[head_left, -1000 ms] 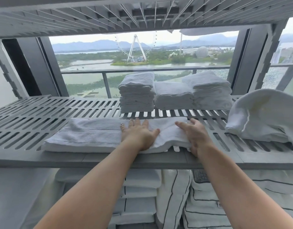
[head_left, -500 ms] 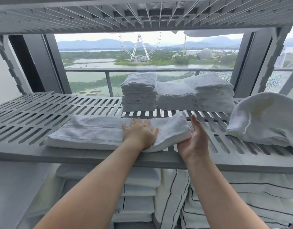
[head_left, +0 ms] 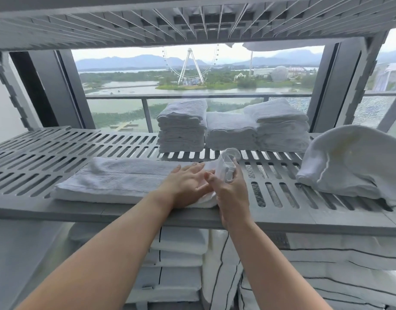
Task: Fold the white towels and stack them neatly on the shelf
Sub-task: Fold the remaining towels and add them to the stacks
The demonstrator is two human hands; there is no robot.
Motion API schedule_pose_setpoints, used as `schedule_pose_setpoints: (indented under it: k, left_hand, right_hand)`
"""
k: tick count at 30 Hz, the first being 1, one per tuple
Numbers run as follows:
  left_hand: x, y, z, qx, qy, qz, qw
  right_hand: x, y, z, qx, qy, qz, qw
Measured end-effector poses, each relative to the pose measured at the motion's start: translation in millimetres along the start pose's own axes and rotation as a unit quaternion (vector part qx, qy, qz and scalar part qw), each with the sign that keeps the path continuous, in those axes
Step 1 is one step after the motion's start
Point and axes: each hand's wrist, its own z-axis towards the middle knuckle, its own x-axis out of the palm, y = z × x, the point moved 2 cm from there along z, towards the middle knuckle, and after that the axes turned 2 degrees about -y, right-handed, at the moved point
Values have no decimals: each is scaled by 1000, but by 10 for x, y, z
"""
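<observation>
The long white terry towel [head_left: 116, 179] lies along the front of the grey slotted plastic shelf [head_left: 36, 162]. The left hand [head_left: 186, 183] presses flat on it with straight fingers; the right hand [head_left: 231, 191] grips its lifted right end.

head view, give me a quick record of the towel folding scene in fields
shelf: grey slotted shelf
towel in work: long white towel lying along the front edge
left hand: pressing flat on the towel, fingers straight
right hand: gripping the towel's right end, raised off the shelf
done: three folded stacks at the back
waiting: loose white towel heap at the right
</observation>
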Motion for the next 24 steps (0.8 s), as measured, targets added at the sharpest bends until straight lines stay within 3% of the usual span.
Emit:
schedule_pose_setpoints:
  k: [3, 12, 19, 24]
  left_hand:
    - [-7, -16, -3, -4, 3, 11, 1000]
    - [-98, 113, -62, -43, -12, -34, 998]
    - [-311, 807, -364, -87, 32, -40, 995]
    - [-452, 1354, -575, -111, 48, -48, 991]
  right_hand:
    - [15, -36, 15, -17, -49, -52, 997]
    - [-5, -44, 79, -23, -118, -26, 992]
    - [204, 95, 159, -45, -166, -62, 983]
    - [607, 325, 114, -105, -189, -94, 972]
